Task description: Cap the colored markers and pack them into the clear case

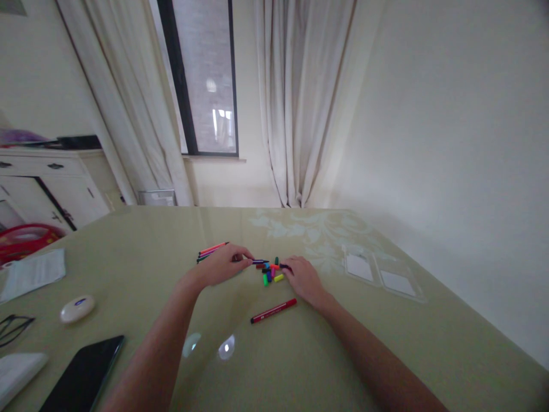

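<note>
The left hand (223, 265) grips an uncapped dark marker (259, 262), the right hand (303, 277) pinches a dark cap (284, 266), loose caps (269, 277) lie unfitted, and the red marker (273, 311) appears capped.

Two forearms in head view, left (165, 337) and right (371, 352), both bare from the frame's lower edge up to the wrists. Outline: broad at the near end, tapering evenly to slim wrists, left (195, 281) and right (325, 302). Surface looks smooth and plain at this resolution. Left hand (223, 265) bare, slender fingers, rounded back. Right hand (303, 278) also bare, back smoothly rounded, fingers slim. Nails and fine skin detail too small to tell. Sleeves, if any, lie outside the frame.
</note>
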